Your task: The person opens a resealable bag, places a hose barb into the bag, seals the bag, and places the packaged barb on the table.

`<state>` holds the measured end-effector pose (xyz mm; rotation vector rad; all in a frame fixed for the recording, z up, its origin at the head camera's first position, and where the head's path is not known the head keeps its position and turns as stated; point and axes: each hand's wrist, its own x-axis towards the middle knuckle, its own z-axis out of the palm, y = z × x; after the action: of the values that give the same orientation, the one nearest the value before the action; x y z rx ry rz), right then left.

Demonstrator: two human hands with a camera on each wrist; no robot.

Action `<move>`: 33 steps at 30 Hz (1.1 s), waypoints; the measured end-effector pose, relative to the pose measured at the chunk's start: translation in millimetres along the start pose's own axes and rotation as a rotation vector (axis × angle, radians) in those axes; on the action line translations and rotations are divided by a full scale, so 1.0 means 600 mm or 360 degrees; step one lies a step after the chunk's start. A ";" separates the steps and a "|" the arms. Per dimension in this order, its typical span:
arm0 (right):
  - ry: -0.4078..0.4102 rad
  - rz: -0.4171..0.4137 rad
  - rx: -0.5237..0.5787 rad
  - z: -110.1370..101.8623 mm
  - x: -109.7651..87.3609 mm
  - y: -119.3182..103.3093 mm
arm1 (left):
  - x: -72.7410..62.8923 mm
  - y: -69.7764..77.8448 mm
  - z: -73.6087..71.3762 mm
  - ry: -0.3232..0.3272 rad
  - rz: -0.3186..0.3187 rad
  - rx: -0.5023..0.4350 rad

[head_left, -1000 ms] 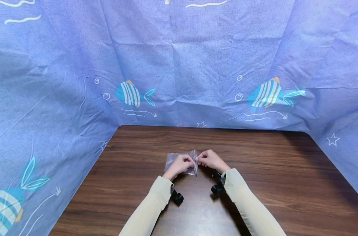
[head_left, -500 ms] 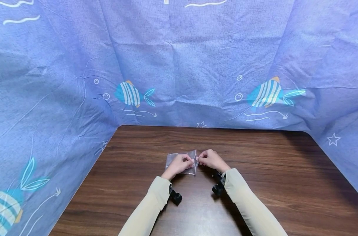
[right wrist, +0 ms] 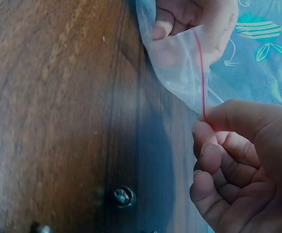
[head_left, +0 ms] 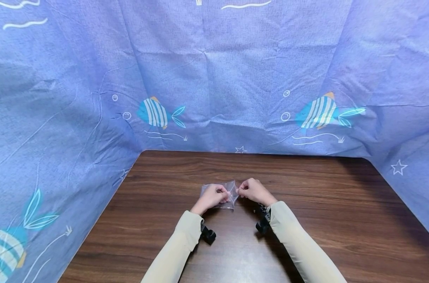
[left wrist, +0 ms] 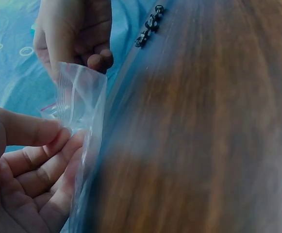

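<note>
A clear plastic zip bag [head_left: 232, 202] with a red line along its mouth is stretched between both hands over the table. My left hand [head_left: 214, 196] pinches one side of the bag's mouth between thumb and forefinger, its other fingers curled behind the film in the left wrist view. From the right, my right hand [head_left: 252, 191] pinches the opposite lip; in the right wrist view its thumb and forefinger hold the edge at the red line [right wrist: 201, 73]. The mouth is spread apart between the two pinches. Part of the bag is hidden under the left hand.
The brown wood-grain table [head_left: 158, 177] reaches back to a blue cloth [head_left: 242, 90] printed with fish, which hangs behind it and along its sides. Black wrist cameras sit under both forearms, near the table top.
The left hand has shifted slightly left, away from the right hand. The bag's mouth has spread wider between them, while the right hand has barely moved.
</note>
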<state>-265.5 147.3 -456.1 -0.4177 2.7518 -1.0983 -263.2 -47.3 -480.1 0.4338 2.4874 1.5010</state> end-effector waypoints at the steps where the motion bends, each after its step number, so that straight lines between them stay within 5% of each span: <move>1: -0.0001 -0.0004 -0.0008 -0.001 -0.001 0.000 | 0.000 -0.001 -0.002 -0.0005 0.0014 0.0014; 33: -0.0117 -0.0185 -0.0240 -0.018 -0.008 0.017 | 0.000 -0.026 -0.048 -0.0100 0.0024 0.0102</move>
<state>-265.2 163.0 -455.3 -0.6320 2.7849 -0.8825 -274.4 -77.9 -480.7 0.5036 2.4944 1.3943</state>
